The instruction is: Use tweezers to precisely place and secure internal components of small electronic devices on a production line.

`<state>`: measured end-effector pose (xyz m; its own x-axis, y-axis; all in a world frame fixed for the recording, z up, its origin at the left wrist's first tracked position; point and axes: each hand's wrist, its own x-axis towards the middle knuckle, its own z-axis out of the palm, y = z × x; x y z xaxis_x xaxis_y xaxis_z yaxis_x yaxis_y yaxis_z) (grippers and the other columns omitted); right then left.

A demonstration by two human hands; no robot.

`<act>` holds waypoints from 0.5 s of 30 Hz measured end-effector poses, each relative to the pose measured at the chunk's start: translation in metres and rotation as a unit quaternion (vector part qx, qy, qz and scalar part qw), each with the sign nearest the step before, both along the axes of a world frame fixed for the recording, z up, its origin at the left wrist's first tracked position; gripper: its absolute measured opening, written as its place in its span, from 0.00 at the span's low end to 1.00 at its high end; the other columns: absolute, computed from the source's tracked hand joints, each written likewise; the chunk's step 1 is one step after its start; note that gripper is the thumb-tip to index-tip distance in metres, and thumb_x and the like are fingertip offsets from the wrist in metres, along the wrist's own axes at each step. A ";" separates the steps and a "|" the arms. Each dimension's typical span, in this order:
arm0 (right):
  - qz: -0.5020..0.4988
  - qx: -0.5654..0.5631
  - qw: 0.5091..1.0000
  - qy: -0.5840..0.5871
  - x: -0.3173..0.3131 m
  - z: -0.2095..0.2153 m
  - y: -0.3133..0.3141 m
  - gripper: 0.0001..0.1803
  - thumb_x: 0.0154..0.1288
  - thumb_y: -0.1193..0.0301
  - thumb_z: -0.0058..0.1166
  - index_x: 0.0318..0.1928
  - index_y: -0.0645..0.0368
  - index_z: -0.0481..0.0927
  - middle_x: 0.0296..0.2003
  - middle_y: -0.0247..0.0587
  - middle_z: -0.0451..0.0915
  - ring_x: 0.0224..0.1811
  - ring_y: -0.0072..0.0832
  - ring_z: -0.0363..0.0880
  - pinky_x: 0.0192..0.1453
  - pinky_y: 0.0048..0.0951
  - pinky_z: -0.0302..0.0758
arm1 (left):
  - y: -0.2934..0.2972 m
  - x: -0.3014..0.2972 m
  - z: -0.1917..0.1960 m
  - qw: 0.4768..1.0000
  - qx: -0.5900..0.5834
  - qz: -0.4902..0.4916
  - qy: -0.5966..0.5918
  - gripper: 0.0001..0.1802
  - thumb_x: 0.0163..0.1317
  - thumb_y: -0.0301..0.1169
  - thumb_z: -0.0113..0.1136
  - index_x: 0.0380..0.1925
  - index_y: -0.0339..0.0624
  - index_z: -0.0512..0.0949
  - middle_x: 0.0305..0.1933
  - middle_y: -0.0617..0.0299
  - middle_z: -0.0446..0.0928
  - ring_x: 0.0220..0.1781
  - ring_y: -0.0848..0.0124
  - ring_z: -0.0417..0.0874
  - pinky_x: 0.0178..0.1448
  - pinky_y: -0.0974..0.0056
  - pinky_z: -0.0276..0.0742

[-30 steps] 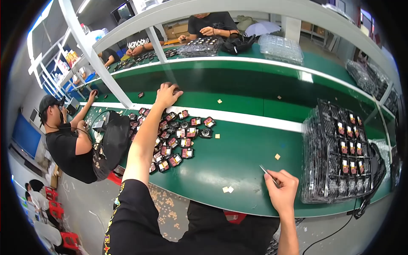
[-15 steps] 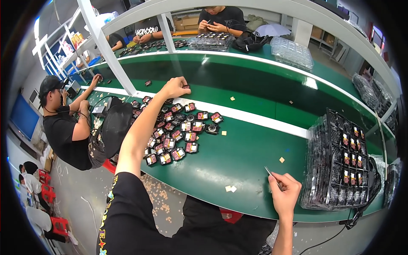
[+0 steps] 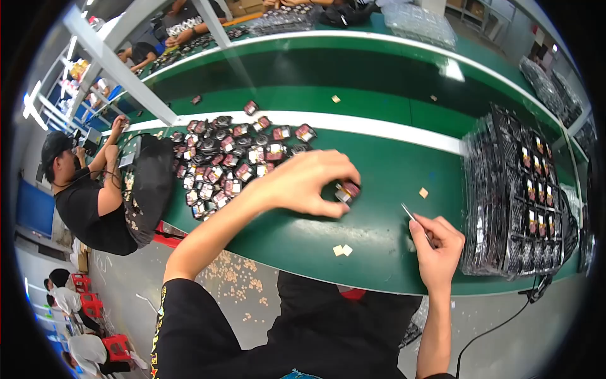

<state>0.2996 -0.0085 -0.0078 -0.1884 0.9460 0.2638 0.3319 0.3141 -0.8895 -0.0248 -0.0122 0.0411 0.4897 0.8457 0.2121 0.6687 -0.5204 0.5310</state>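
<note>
The left hand (image 3: pixel 309 183) pinches a small dark square part with a red face (image 3: pixel 347 191) on the green belt (image 3: pixel 379 158); right of that part, the right hand (image 3: pixel 437 243) grips thin metal tweezers (image 3: pixel 413 218).

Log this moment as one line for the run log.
left hand: holds small part | right hand: holds tweezers | parts pile: on green table

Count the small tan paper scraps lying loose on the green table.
5, perhaps more hidden: a touching pair of scraps near the front edge between the left hand and right hand, one scrap beside the stacked trays, and two far scraps on the green table.
</note>
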 end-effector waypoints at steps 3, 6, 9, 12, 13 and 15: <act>0.015 0.017 1.000 -0.003 -0.003 -0.003 0.001 0.09 0.66 0.79 0.74 0.46 0.68 0.94 0.22 0.32 0.73 0.23 0.14 0.67 0.27 0.25 0.59 | -0.003 0.029 -0.019 0.998 0.005 -0.040 0.049 0.27 0.57 0.37 0.77 0.58 0.45 0.86 0.58 0.58 0.84 0.60 0.55 0.85 0.64 0.51 0.80; 0.020 0.033 0.999 -0.021 -0.005 -0.004 0.003 0.08 0.67 0.79 0.75 0.46 0.67 0.95 0.22 0.31 0.74 0.23 0.15 0.67 0.27 0.25 0.59 | 0.000 0.031 -0.030 0.999 0.020 -0.031 -0.013 0.34 0.56 0.36 0.78 0.66 0.43 0.85 0.61 0.54 0.85 0.63 0.52 0.85 0.68 0.50 0.79; 0.015 0.023 0.999 -0.015 -0.004 -0.003 0.001 0.09 0.67 0.78 0.75 0.46 0.66 0.95 0.22 0.31 0.75 0.22 0.15 0.68 0.27 0.25 0.60 | -0.001 0.032 -0.034 0.999 0.025 -0.014 -0.040 0.37 0.55 0.35 0.85 0.66 0.42 0.85 0.61 0.53 0.85 0.63 0.52 0.84 0.68 0.52 0.79; 0.016 0.010 1.000 -0.025 -0.003 -0.002 0.001 0.09 0.67 0.78 0.75 0.47 0.65 0.95 0.22 0.31 0.76 0.23 0.14 0.70 0.27 0.24 0.62 | 0.000 0.034 -0.035 1.000 0.012 -0.004 -0.028 0.32 0.56 0.34 0.87 0.62 0.40 0.88 0.57 0.56 0.83 0.60 0.56 0.83 0.66 0.54 0.80; 0.020 0.009 0.999 -0.025 -0.002 -0.001 0.001 0.09 0.67 0.78 0.75 0.47 0.65 0.95 0.23 0.31 0.77 0.23 0.14 0.71 0.27 0.23 0.63 | 0.000 0.034 -0.038 0.999 0.009 -0.002 -0.037 0.32 0.56 0.33 0.86 0.62 0.40 0.88 0.57 0.56 0.83 0.60 0.56 0.83 0.65 0.54 0.79; 0.023 0.003 1.000 -0.021 -0.001 -0.001 0.001 0.10 0.66 0.79 0.75 0.47 0.65 0.95 0.23 0.30 0.78 0.23 0.13 0.71 0.27 0.23 0.63 | 0.001 0.035 -0.039 0.999 0.000 0.007 -0.049 0.30 0.56 0.32 0.86 0.60 0.40 0.88 0.57 0.57 0.82 0.59 0.56 0.82 0.64 0.54 0.79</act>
